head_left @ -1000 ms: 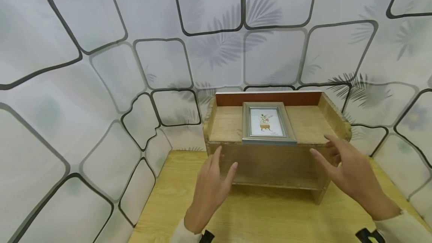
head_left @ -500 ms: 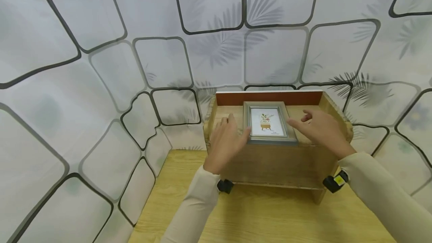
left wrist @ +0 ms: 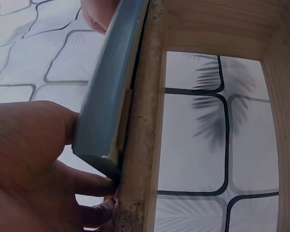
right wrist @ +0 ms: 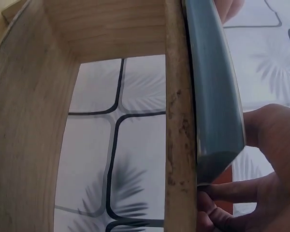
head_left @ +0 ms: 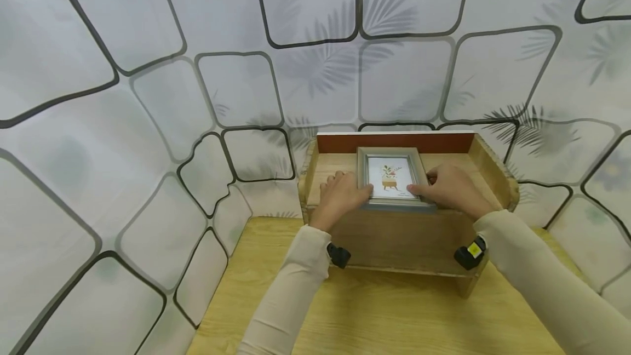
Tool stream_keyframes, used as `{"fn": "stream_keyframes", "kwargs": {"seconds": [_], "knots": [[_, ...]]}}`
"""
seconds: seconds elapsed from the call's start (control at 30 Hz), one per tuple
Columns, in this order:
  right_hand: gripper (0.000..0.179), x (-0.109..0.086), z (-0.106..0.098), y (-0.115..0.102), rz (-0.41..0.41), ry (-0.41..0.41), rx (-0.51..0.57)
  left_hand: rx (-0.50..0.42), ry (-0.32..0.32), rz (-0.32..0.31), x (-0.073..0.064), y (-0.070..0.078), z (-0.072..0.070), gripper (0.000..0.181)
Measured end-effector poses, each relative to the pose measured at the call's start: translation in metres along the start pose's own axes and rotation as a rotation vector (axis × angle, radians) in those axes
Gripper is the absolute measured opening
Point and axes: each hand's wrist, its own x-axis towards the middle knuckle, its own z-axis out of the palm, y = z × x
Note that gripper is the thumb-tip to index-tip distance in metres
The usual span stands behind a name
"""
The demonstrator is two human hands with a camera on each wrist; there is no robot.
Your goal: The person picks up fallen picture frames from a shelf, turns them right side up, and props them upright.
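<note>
My left hand [head_left: 340, 197] and right hand [head_left: 451, 190] gripped the picture frame [head_left: 394, 179] flat on the wooden shelf [head_left: 488, 171], fingers [left wrist: 94, 186] clamped on opposite edges to keep it level.

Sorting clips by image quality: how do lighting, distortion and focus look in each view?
Head view: even light, wide-angle bending of the wall pattern, picture frame sharp. Left wrist view: dim, left hand dark and soft. Right wrist view: shelf edge crisp, right hand shadowed.
</note>
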Motion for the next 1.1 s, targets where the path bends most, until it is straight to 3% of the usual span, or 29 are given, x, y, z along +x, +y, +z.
{"fn": "stream_keyframes", "kwargs": {"seconds": [0.27, 0.47, 0.6, 0.77, 0.9, 1.0, 1.1], "knots": [[0.041, -0.002, 0.003, -0.005, -0.016, 0.034, 0.015, 0.027, 0.036, 0.033, 0.001, 0.000, 0.004, 0.033], [0.044, -0.005, 0.004, -0.008, -0.012, 0.056, 0.033, 0.012, 0.083, 0.055, 0.002, 0.001, 0.007, 0.028], [0.037, -0.007, 0.004, -0.009, 0.013, 0.066, 0.072, 0.010, 0.106, 0.077, 0.002, 0.003, 0.006, 0.032], [0.048, -0.009, -0.001, -0.010, 0.032, 0.094, 0.109, -0.015, 0.147, 0.127, 0.000, 0.010, 0.002, 0.041], [0.049, -0.009, -0.007, -0.015, 0.028, 0.165, 0.097, -0.030, 0.196, 0.148, -0.001, 0.016, -0.002, 0.041], [0.053, -0.009, -0.014, -0.019, 0.048, 0.227, 0.079, -0.050, 0.249, 0.159, 0.000, 0.022, -0.004, 0.038], [0.062, -0.008, -0.021, -0.023, 0.111, 0.238, 0.065, -0.080, 0.301, 0.155, 0.001, 0.029, -0.005, 0.028]]}}
